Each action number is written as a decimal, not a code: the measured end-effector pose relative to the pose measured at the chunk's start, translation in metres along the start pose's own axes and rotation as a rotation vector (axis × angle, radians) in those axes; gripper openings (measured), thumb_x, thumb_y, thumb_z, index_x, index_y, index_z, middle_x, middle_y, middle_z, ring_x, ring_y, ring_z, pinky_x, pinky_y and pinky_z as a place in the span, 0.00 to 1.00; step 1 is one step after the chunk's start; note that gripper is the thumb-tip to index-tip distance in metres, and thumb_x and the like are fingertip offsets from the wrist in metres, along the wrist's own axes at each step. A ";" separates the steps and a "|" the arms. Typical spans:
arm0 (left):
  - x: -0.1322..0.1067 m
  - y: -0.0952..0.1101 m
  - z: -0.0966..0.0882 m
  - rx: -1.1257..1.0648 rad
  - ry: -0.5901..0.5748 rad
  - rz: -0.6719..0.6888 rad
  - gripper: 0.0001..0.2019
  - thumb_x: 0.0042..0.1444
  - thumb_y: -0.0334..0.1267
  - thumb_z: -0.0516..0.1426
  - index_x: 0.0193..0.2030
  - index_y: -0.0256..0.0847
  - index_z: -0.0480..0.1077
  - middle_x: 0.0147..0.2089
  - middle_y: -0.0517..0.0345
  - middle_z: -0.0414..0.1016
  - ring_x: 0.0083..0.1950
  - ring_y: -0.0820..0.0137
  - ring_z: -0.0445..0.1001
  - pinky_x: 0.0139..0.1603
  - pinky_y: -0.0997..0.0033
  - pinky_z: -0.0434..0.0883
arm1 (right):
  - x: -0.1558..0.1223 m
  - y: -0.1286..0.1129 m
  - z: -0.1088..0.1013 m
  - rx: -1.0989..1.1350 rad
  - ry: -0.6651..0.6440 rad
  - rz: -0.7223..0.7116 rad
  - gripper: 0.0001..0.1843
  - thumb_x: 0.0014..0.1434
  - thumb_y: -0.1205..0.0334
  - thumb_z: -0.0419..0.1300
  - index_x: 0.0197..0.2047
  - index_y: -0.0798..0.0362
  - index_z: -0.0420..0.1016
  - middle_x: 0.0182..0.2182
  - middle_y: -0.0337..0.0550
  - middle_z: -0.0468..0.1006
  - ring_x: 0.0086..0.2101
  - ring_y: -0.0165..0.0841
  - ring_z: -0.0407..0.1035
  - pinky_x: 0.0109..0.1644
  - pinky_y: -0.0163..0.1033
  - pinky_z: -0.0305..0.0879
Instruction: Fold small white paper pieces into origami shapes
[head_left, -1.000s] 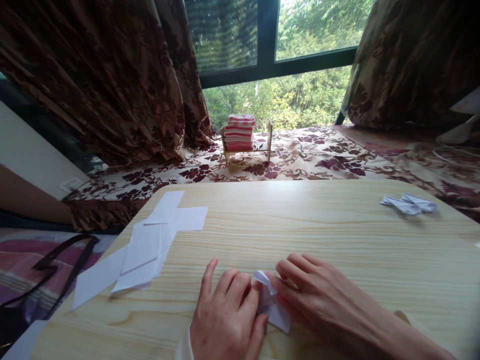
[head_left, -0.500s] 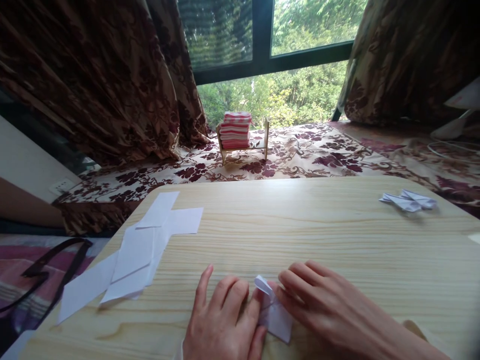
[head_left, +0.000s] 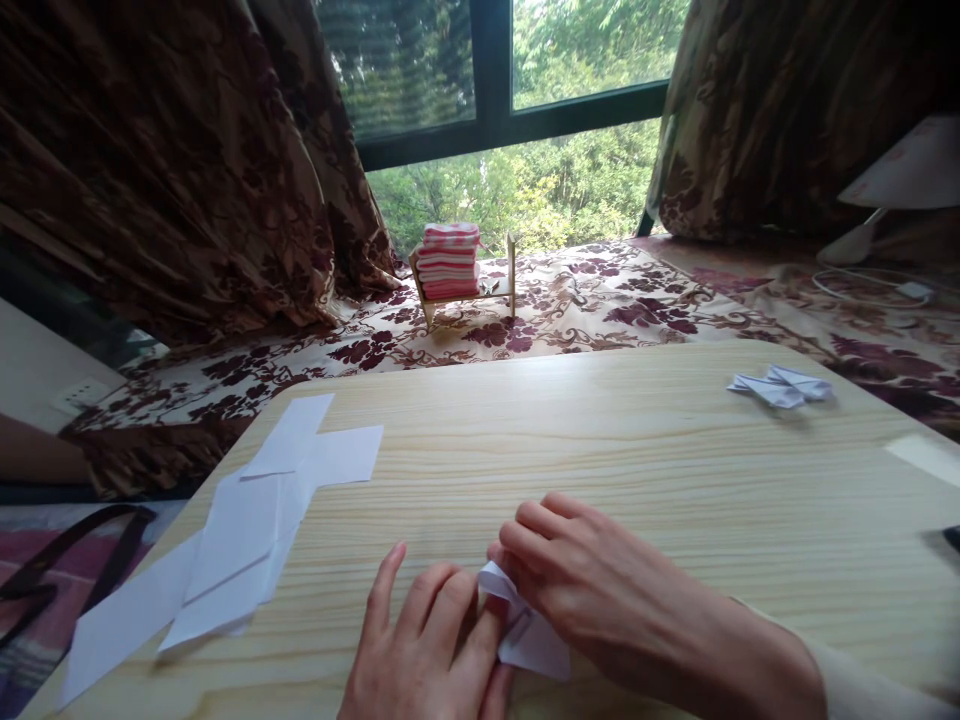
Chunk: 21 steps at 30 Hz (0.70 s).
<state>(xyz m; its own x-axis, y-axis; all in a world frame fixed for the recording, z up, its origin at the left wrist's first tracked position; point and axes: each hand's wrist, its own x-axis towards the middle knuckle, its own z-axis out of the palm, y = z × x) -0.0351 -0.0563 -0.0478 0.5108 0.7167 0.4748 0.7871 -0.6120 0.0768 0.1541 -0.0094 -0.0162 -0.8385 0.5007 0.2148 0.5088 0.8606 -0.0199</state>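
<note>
A small folded white paper (head_left: pixel 534 645) lies on the wooden table between my two hands, one flap curling up at its top. My left hand (head_left: pixel 431 650) rests on the table to its left, index finger and thumb holding the paper and the little finger raised apart. From the right, my right hand (head_left: pixel 581 570) has its fingers bent and closed at the paper's upper edge. Its fingertips and part of the paper are hidden beneath the hand.
Several overlapping white paper sheets (head_left: pixel 240 530) cover the table's left side. Folded paper pieces (head_left: pixel 784 387) lie at the far right of the tabletop (head_left: pixel 615 440). Beyond stand a small rack (head_left: pixel 512 278) with folded pink striped cloths (head_left: pixel 448 262) and a lamp (head_left: pixel 904 170).
My right hand has moved left and over the paper's upper edge, covering more of it. My left hand stays on the paper. The whole view has shifted slightly to the right.
</note>
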 end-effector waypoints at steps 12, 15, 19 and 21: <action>-0.003 -0.006 -0.001 -0.017 -0.045 0.024 0.12 0.58 0.42 0.52 0.46 0.47 0.72 0.40 0.58 0.75 0.46 0.65 0.70 0.65 0.54 0.43 | -0.031 -0.002 -0.008 0.102 0.129 0.142 0.04 0.56 0.68 0.57 0.36 0.53 0.71 0.28 0.40 0.71 0.29 0.33 0.60 0.31 0.40 0.54; -0.003 -0.004 -0.005 -0.036 -0.084 0.003 0.14 0.58 0.39 0.51 0.49 0.47 0.71 0.41 0.57 0.74 0.47 0.64 0.69 0.64 0.52 0.45 | -0.035 -0.002 -0.011 0.182 0.241 0.144 0.14 0.58 0.75 0.48 0.41 0.53 0.71 0.28 0.41 0.71 0.28 0.33 0.60 0.30 0.38 0.54; 0.000 0.000 -0.011 -0.108 -0.119 -0.057 0.16 0.56 0.34 0.50 0.49 0.47 0.71 0.41 0.55 0.72 0.49 0.62 0.67 0.62 0.47 0.49 | -0.037 -0.008 -0.011 0.197 0.235 0.158 0.12 0.58 0.73 0.49 0.39 0.52 0.71 0.28 0.42 0.71 0.27 0.32 0.61 0.29 0.38 0.56; 0.001 0.002 -0.013 -0.166 -0.106 -0.089 0.14 0.55 0.36 0.52 0.48 0.46 0.71 0.39 0.54 0.71 0.47 0.61 0.68 0.61 0.46 0.51 | -0.036 -0.012 -0.009 0.192 0.178 0.162 0.10 0.59 0.70 0.51 0.37 0.51 0.72 0.29 0.42 0.72 0.29 0.33 0.63 0.30 0.37 0.58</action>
<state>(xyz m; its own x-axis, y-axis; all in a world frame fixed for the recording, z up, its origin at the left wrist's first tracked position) -0.0375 -0.0609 -0.0358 0.4823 0.7962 0.3652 0.7674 -0.5851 0.2623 0.1800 -0.0382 -0.0150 -0.6935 0.6233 0.3614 0.5726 0.7812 -0.2486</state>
